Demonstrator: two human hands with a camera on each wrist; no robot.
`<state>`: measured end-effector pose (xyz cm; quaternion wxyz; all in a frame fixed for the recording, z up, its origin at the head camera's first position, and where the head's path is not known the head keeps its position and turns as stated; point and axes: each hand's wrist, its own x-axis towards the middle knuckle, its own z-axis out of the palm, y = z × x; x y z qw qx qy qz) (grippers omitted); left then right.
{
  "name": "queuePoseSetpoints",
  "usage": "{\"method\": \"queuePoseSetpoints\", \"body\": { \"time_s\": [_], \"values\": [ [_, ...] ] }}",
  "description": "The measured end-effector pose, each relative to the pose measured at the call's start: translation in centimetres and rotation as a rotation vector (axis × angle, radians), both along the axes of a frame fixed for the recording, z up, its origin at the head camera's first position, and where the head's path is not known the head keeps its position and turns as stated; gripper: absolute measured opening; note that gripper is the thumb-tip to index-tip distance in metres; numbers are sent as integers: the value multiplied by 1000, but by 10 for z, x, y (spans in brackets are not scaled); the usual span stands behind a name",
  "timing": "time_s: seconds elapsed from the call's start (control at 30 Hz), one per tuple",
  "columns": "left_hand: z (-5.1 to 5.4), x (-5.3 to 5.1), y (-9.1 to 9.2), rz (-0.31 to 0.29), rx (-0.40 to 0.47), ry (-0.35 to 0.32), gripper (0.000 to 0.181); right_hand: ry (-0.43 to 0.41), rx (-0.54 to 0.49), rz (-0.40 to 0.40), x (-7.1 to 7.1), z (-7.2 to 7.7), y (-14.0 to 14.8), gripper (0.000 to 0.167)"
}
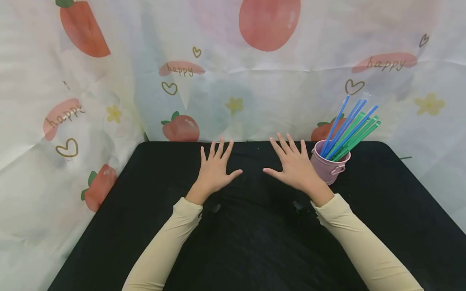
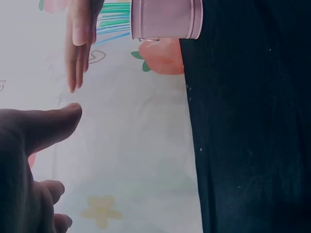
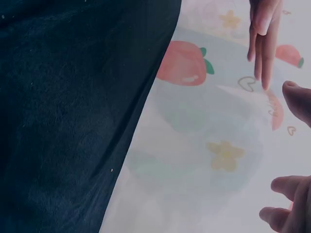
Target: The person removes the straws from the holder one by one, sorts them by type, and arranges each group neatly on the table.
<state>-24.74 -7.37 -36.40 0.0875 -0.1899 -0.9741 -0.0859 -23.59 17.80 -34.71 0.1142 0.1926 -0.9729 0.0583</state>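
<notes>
My left hand (image 1: 214, 171) is held out over the black table with its fingers straight and spread. Facing it, my right hand (image 1: 296, 169) has its fingers fanned out too. Neither one holds anything, and a gap separates the two thumbs. Just right of the right hand stands a small pink bucket (image 1: 327, 171) with a side handle. Several thin blue sticks (image 1: 336, 125) and green strips (image 1: 358, 135) lean out of it to the right. In the left wrist view the bucket (image 2: 165, 19) shows sideways at the top, beyond the fingers.
A black cloth (image 1: 247, 242) covers the table, with rounded far corners. Behind it and to the left hangs a pale curtain (image 1: 218, 93) printed with fruit, hearts and flowers. Small dark objects (image 1: 298, 207) show near both wrists.
</notes>
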Motion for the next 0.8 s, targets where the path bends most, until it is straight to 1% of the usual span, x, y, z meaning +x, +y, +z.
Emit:
{"method": "queuePoseSetpoints", "body": {
  "time_s": [0.13, 0.3, 0.4, 0.67, 0.8],
  "values": [
    [-1, -2, 3, -11, 11, 9, 88, 38, -17, 16, 2, 1, 6, 93],
    [-2, -3, 6, -34, 56, 12, 85, 80, -38, 40, 4, 1, 15, 93],
    [-1, -3, 9, -54, 82, 28, 84, 106, -57, 50, 6, 3, 22, 92],
    [2, -5, 17, -94, 110, 74, 80, 188, -107, 79, 13, 7, 44, 92],
    [5, -6, 23, -112, 139, 87, 79, 251, -126, 92, 16, 9, 58, 92]
  ]
}}
